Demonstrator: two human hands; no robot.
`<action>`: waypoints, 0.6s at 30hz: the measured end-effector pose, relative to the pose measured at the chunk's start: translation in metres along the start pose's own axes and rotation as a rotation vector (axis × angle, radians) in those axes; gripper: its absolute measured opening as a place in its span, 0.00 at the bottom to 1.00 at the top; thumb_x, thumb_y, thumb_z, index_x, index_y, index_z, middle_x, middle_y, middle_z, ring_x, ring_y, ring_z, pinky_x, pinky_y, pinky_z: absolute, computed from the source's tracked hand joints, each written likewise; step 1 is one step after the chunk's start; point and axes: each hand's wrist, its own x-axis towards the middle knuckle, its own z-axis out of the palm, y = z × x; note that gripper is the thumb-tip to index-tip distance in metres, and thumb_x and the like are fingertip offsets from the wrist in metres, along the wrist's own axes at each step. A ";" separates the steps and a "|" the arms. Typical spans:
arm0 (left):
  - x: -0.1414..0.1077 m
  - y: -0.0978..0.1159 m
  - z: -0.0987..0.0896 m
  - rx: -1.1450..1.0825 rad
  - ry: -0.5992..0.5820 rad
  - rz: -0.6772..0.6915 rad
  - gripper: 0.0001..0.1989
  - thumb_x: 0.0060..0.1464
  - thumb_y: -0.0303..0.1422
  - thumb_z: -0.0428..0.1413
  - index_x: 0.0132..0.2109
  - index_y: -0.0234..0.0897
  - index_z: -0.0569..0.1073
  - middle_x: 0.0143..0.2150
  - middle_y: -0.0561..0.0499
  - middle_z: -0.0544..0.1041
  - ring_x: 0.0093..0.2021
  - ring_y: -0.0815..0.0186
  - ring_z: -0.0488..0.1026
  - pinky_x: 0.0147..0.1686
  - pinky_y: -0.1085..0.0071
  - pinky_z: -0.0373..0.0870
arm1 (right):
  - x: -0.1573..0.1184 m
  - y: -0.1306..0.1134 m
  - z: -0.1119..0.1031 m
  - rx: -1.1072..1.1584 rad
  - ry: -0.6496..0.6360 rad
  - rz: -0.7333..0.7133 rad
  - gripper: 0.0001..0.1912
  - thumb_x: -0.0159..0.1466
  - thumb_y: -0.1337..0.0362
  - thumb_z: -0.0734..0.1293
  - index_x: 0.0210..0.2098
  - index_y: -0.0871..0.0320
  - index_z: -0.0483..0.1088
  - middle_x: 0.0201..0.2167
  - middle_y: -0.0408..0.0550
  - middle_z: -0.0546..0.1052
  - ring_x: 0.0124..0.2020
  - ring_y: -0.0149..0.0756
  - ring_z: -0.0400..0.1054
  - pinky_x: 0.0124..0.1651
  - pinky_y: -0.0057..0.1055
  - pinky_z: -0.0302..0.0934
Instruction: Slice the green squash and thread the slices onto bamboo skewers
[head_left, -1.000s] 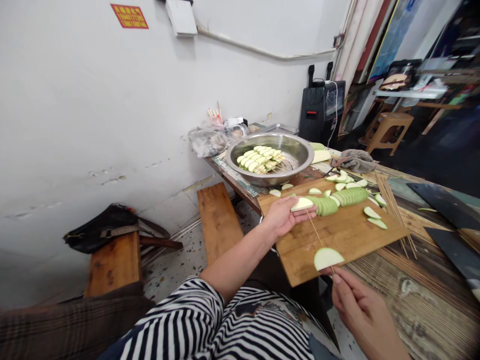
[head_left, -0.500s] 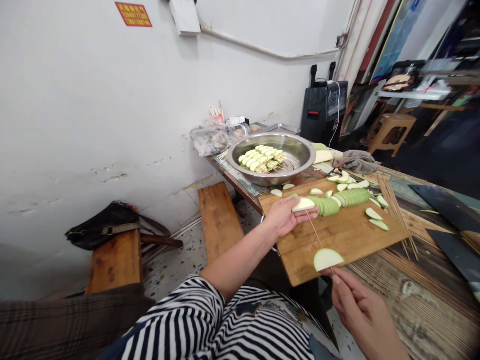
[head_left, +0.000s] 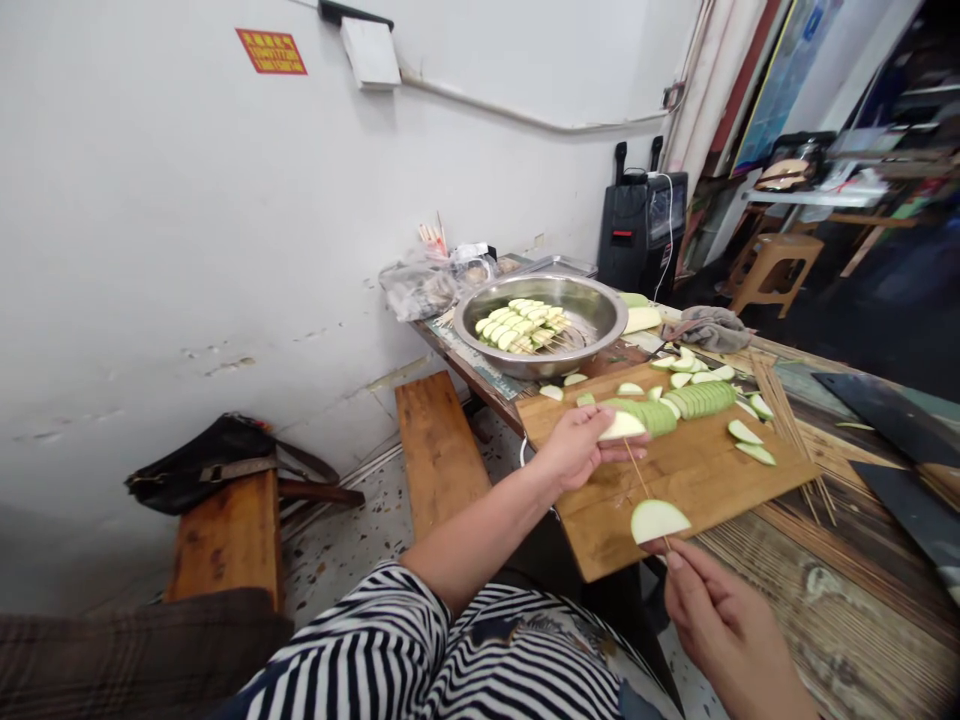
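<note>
My right hand [head_left: 724, 610] pinches the lower end of a thin wooden skewer [head_left: 637, 468]. A pale half-round slice with a green rim [head_left: 660, 521], which looks like zucchini, is threaded on it just above my fingers. Over the cutting board, my left hand [head_left: 581, 447] grips another half-round slice [head_left: 624, 426] at the skewer's upper end. Whether the tip has pierced that slice I cannot tell. Behind my left hand, a row of overlapping green slices [head_left: 701, 400] lies on the wooden cutting board [head_left: 600, 535]. A few loose slices [head_left: 745, 432] rest to the right.
Behind the board stands a wide steel bowl [head_left: 544, 369] holding several skewered slices. Bare skewers [head_left: 784, 410] lie right of the board, beside dark flat pieces [head_left: 892, 410]. A grey cloth [head_left: 709, 328] sits further back. Wooden benches [head_left: 439, 440] stand to the left, one with a black bag [head_left: 199, 465].
My left hand has shifted slightly right and down with its slice, nearer my right hand. The slice on the skewer stays close to my right fingers. The whole view has tilted slightly.
</note>
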 end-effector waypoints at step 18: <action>0.004 -0.006 0.018 -0.160 0.110 -0.083 0.10 0.59 0.29 0.48 0.39 0.26 0.71 0.33 0.39 0.78 0.33 0.60 0.77 0.40 0.61 0.74 | 0.003 -0.006 0.005 -0.235 0.166 -0.258 0.25 0.61 0.48 0.58 0.39 0.65 0.71 0.15 0.41 0.62 0.17 0.28 0.56 0.19 0.23 0.51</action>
